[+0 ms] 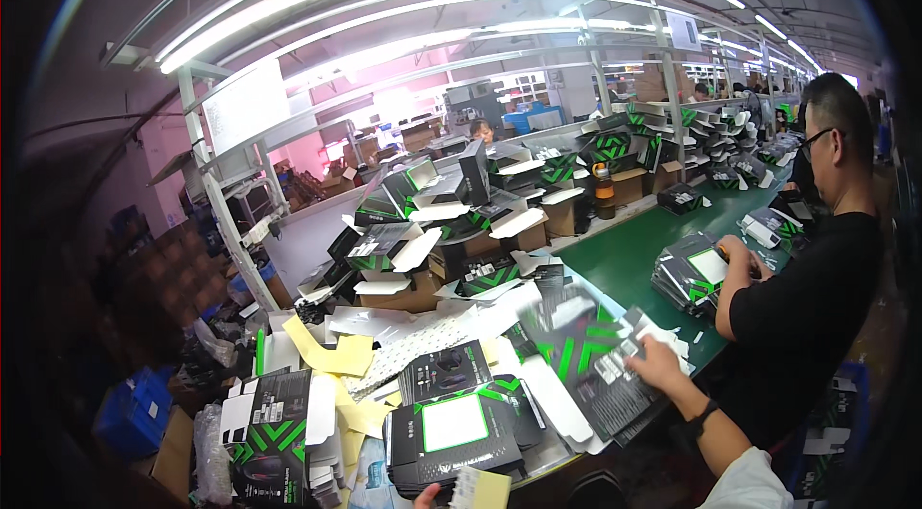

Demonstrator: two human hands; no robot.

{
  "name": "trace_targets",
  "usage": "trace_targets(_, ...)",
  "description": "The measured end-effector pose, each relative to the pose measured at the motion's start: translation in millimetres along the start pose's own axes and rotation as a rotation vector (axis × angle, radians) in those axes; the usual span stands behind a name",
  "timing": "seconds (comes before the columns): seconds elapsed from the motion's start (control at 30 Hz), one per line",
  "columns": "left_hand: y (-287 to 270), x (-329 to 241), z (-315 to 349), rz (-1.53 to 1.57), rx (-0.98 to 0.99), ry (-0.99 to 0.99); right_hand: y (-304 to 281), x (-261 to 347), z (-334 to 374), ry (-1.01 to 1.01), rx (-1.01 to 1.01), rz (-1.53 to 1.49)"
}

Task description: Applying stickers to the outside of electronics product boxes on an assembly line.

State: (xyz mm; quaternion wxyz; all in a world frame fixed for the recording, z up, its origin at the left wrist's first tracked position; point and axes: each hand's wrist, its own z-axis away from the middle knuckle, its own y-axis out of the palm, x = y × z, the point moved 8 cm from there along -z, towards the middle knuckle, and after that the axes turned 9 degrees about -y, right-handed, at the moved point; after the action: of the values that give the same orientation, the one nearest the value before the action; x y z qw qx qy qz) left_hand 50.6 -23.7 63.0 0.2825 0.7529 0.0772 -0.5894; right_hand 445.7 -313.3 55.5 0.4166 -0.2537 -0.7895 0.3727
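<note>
My right hand (659,363) is closed on the upper right edge of a flattened black-and-green carton (600,365). Motion blurs part of that carton, which lies over other flat cartons. At the lower edge my left hand (427,497) shows only in part, its fingers closed at a small pad of white and yellow label sheets (480,488). Just beyond it rests a stack of flat black cartons (451,447), the top one with a white panel framed in green. Another black carton with a printed mouse picture (447,370) lies behind that stack.
More flat cartons (274,442) stand at the left beside yellow paper sheets (341,355). Open cartons pile up (413,250) along the back. A co-worker in black (816,288) handles cartons at the green bench (624,259) on the right. Blue bins (134,408) sit at far left.
</note>
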Motion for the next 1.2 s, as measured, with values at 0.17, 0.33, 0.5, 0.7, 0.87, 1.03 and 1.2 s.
trace_targets(0.17,13.6,12.2,1.3,0.08,0.086,-0.121,-41.7,123.8,17.7,-0.524,-0.134,-0.1)
trace_targets(0.33,0.0,19.3,1.3,-0.038,-0.038,-0.358,-184.2,298.9,95.1,-1.331,-0.231,-0.367)
trace_targets(0.5,1.4,31.3,-13.6,0.531,-0.298,-0.543,-233.9,340.1,152.5,-1.773,-1.159,-0.446)
trace_targets(0.7,-12.5,63.7,-1.7,0.671,-0.092,-0.422,-226.5,345.3,143.9,-1.557,-0.605,-0.672)
trace_targets(0.87,2.9,54.6,-9.8,0.541,0.076,-0.367,-205.7,356.0,142.5,-1.518,-0.637,-0.696)
trace_targets(1.03,-11.2,50.0,-20.9,0.034,-0.113,-0.334,-120.8,362.6,125.2,-1.497,0.07,-0.684)
trace_targets(1.2,-14.1,42.5,-17.3,-0.242,-0.35,-0.164,-193.7,327.2,125.8,-1.525,-0.026,-0.967)
